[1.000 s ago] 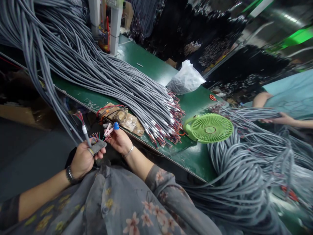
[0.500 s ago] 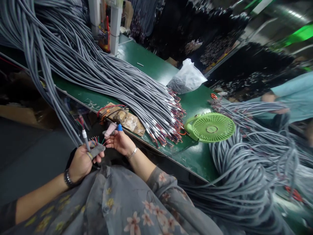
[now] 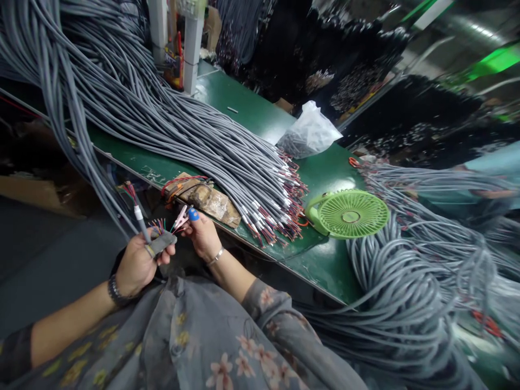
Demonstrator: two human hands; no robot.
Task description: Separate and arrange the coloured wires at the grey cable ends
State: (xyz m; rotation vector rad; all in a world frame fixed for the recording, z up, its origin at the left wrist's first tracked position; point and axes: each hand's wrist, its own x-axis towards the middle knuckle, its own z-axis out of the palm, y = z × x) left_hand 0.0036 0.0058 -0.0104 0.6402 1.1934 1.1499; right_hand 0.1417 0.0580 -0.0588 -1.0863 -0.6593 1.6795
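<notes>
My left hand (image 3: 140, 262) is closed around a grey cable (image 3: 141, 223) with a white-banded end and coloured wires fanning from its tip. The same hand grips a flat grey block (image 3: 161, 244), its dark end toward my right hand. Short coloured wires (image 3: 158, 223) stick up along the block's far side. Close by, my right hand (image 3: 202, 234) has its fingers pinched at thin wires near the block's end. A blue cover (image 3: 194, 214) sits on its thumb. Beside it shows a pale pink piece (image 3: 181, 218), whose kind I cannot make out.
Many grey cables (image 3: 195, 130) lie across the green table (image 3: 317, 265), stripped ends to the right. A taped board (image 3: 211, 201) sits at the near edge. Beyond are a white plastic bag (image 3: 311, 130), a green fan (image 3: 349, 215), coiled cables (image 3: 406, 281) and another person's blurred sleeve (image 3: 493, 162).
My right hand has turned and moved slightly left, its fingers more curled. The pink piece now shows a narrower, forked outline. At far right, the other person's arm has shifted right.
</notes>
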